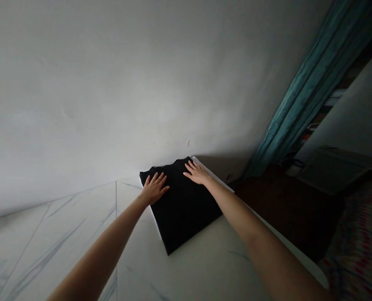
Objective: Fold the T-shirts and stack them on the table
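Observation:
A black cloth-like sheet (186,205) lies on the white marbled table, with its wavy far edge against the wall. A white edge of something beneath it shows along its left and right sides; what that is I cannot make out. Flat on the sheet's left part rests my left hand (155,189), fingers spread. My right hand (196,172) lies near the far right corner, its fingers also apart and pressed on the black surface. Neither hand grips anything.
A pale wall (126,83) rises behind the marbled table (79,234). The table's rounded right edge drops to a dark floor (276,205). Teal curtains (301,96) hang at the right, and a colourful patterned fabric (358,251) is at the lower right.

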{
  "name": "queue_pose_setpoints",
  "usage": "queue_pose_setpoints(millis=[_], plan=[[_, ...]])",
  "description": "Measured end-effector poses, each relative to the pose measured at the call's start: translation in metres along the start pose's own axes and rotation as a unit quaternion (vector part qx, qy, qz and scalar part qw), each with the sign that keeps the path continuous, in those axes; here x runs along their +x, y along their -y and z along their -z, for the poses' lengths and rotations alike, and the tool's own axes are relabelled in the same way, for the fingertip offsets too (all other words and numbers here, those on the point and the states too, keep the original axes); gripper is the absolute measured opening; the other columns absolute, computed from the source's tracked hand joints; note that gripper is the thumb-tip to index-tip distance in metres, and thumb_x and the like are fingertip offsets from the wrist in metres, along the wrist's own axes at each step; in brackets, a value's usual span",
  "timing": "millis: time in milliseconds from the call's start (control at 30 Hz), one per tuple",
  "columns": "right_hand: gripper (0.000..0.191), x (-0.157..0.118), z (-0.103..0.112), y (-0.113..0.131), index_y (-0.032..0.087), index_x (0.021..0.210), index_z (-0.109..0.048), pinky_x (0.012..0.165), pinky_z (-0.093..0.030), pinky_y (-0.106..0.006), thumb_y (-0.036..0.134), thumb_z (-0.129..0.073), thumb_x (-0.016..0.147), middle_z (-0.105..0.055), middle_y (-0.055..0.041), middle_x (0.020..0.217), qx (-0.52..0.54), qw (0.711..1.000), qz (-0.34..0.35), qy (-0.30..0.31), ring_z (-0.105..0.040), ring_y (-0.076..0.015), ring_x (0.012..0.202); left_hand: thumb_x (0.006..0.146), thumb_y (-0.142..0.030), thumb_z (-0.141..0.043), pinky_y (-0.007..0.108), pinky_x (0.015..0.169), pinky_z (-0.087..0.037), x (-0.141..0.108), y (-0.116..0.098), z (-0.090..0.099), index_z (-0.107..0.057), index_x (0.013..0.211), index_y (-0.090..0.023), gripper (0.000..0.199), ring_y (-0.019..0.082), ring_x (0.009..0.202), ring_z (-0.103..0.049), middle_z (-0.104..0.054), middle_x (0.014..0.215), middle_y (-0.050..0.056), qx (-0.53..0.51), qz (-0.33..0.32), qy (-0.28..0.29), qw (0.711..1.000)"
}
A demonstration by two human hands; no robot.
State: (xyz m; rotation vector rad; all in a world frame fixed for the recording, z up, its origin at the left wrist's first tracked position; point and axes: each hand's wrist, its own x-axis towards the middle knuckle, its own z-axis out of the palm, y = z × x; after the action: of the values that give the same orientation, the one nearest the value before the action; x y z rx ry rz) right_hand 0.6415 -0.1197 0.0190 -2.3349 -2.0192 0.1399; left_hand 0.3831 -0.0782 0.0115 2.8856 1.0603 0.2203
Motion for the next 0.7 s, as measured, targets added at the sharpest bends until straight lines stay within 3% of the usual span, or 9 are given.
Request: queue_pose_setpoints(millis=[100, 167, 300, 433, 567, 633, 700], plan=[[0.066, 0.02, -0.004, 0.009, 0.027, 0.155, -0.022, 0.12, -0.01, -0.048, 0.06, -0.026, 0.098, -0.009, -0.004, 0.163, 0.001, 0.996, 0.089, -0.016, -0.007, -0.026, 0.15, 0.097, -0.041, -0.044, 0.057, 0.118, -0.014, 0.013, 0.012, -0.001, -0.039, 0.148, -0.031, 0.052, 0.032, 0.148, -0.019, -0.029, 0.159, 0.005, 0.008, 0.005, -0.015, 1.0], [0.063, 0.028, -0.011, 0.008, 0.031, 0.154, -0.026, 0.12, -0.01, -0.047, 0.061, -0.027, 0.098, -0.008, -0.0019, 0.164, 0.012, 0.994, 0.112, -0.005, -0.007, -0.0259, 0.15, 0.097, -0.042, -0.045, 0.056, 0.118, -0.015, 0.016, 0.016, -0.005, -0.04, 0.147, -0.037, 0.051, 0.031, 0.148, -0.018, -0.03, 0.159, 0.002, 0.005, 0.002, -0.028, 1.0], [0.062, 0.035, -0.026, -0.001, 0.034, 0.154, -0.024, 0.12, -0.011, -0.046, 0.061, -0.029, 0.098, -0.008, -0.0017, 0.164, 0.037, 0.996, 0.083, -0.022, -0.007, -0.0256, 0.15, 0.096, -0.044, -0.045, 0.056, 0.117, -0.015, 0.016, 0.019, -0.014, -0.04, 0.145, -0.041, 0.049, 0.03, 0.148, -0.018, -0.031, 0.159, 0.0, -0.011, 0.004, -0.033, 0.999], [0.059, 0.036, -0.027, -0.002, 0.035, 0.153, -0.027, 0.12, -0.01, -0.048, 0.057, -0.032, 0.099, -0.012, -0.0036, 0.163, 0.034, 0.997, 0.063, -0.03, -0.007, -0.0249, 0.15, 0.096, -0.048, -0.044, 0.057, 0.118, -0.012, 0.017, 0.022, -0.018, -0.042, 0.144, -0.041, 0.048, 0.03, 0.148, -0.018, -0.034, 0.158, 0.0, -0.025, -0.001, -0.031, 0.999], [0.057, 0.03, -0.022, 0.007, 0.033, 0.149, -0.039, 0.118, -0.017, -0.051, 0.053, -0.039, 0.095, -0.023, -0.0065, 0.161, 0.039, 0.997, 0.063, -0.036, -0.017, -0.0275, 0.148, 0.097, -0.052, -0.04, 0.059, 0.118, -0.013, 0.008, 0.015, -0.011, -0.045, 0.143, -0.039, 0.048, 0.031, 0.147, -0.022, -0.035, 0.157, 0.001, -0.031, 0.001, -0.031, 0.999], [0.062, 0.033, -0.025, 0.008, 0.03, 0.144, -0.048, 0.116, -0.02, -0.052, 0.057, -0.039, 0.09, -0.028, -0.0118, 0.159, 0.033, 0.999, 0.026, -0.018, -0.022, -0.0307, 0.146, 0.098, -0.052, -0.036, 0.058, 0.118, -0.014, 0.003, 0.006, -0.004, -0.043, 0.144, -0.039, 0.049, 0.03, 0.148, -0.02, -0.033, 0.158, 0.0, -0.012, 0.012, -0.011, 1.0], [0.069, 0.041, -0.034, 0.008, 0.03, 0.135, -0.059, 0.112, -0.025, -0.056, 0.068, -0.038, 0.081, -0.036, -0.0188, 0.153, 0.038, 0.998, -0.017, -0.052, -0.033, -0.0359, 0.141, 0.098, -0.05, -0.035, 0.059, 0.118, -0.009, 0.003, -0.005, 0.002, -0.043, 0.145, -0.037, 0.049, 0.029, 0.148, -0.02, -0.031, 0.159, 0.0, 0.015, 0.035, 0.02, 0.999]])
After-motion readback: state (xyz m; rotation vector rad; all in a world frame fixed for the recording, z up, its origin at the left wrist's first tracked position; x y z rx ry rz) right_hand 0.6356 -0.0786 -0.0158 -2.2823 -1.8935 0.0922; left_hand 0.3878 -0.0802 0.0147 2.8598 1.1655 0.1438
